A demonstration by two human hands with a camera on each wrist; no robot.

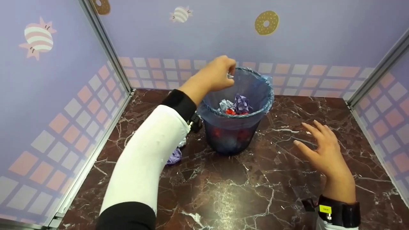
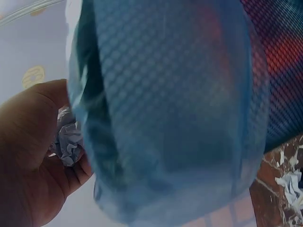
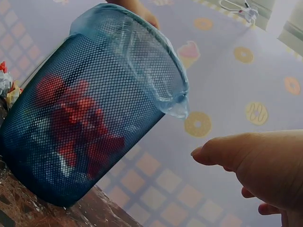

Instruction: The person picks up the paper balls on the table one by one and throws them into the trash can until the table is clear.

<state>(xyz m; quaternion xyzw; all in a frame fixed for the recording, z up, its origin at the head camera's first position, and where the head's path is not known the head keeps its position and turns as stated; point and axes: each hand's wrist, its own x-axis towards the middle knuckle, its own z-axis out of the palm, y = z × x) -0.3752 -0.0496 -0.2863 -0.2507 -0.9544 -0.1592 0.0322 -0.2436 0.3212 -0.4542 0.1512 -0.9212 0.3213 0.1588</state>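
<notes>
A dark mesh waste bin (image 1: 235,134) lined with a blue plastic bag (image 1: 255,92) stands mid-table; crumpled red, purple and pale papers (image 1: 235,107) lie inside. My left hand (image 1: 217,75) is raised over the bin's left rim and pinches a small crumpled silvery paper ball (image 2: 66,142). My right hand (image 1: 322,147) hovers open above the table to the right of the bin, fingers spread, holding nothing. In the right wrist view the bin (image 3: 80,118) shows red paper through the mesh, with my thumb (image 3: 227,151) beside it.
A purple crumpled paper (image 1: 174,156) and a pale one (image 1: 182,142) lie on the marble table (image 1: 223,191) left of the bin, partly behind my left sleeve. More scraps (image 3: 7,85) show beyond the bin. Purple patterned walls (image 1: 48,95) enclose three sides.
</notes>
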